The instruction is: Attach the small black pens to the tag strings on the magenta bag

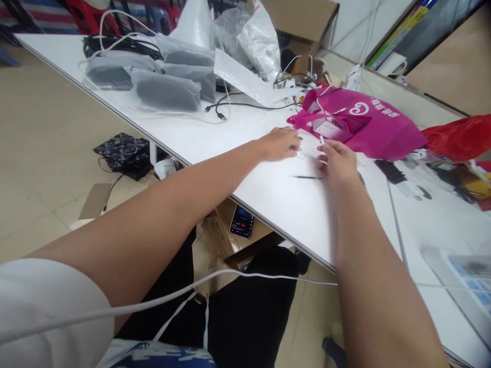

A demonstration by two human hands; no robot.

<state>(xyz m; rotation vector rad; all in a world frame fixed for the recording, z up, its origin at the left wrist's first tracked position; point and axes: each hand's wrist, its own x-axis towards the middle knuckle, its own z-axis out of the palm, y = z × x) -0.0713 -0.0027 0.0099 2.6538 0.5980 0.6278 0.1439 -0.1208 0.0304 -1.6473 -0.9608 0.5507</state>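
A small white piece (321, 139) is pinched between the thumb and fingertips of a person's right hand (339, 159), held just above a white table (295, 209). The left hand (279, 143) rests nearby on the tabletop, its fingers bent; whether they grip anything cannot be told. Small shiny bits, too tiny to make out, lie at its fingertips. A thin dark rod (306, 177) with a pointed end lies on the table below the two hands.

Just beyond the right hand, a bright pink bag (395, 125) lies on its side, a white box (328, 128) at its near end. A black cable (261, 107) runs across the table to the left of the bag, near a group of grey packages (166, 91) in cloudy wrapping. Crumpled plastic bags (261, 43) stand behind. Below the table edge, a phone (241, 221) with its screen lit lies on a brown surface.
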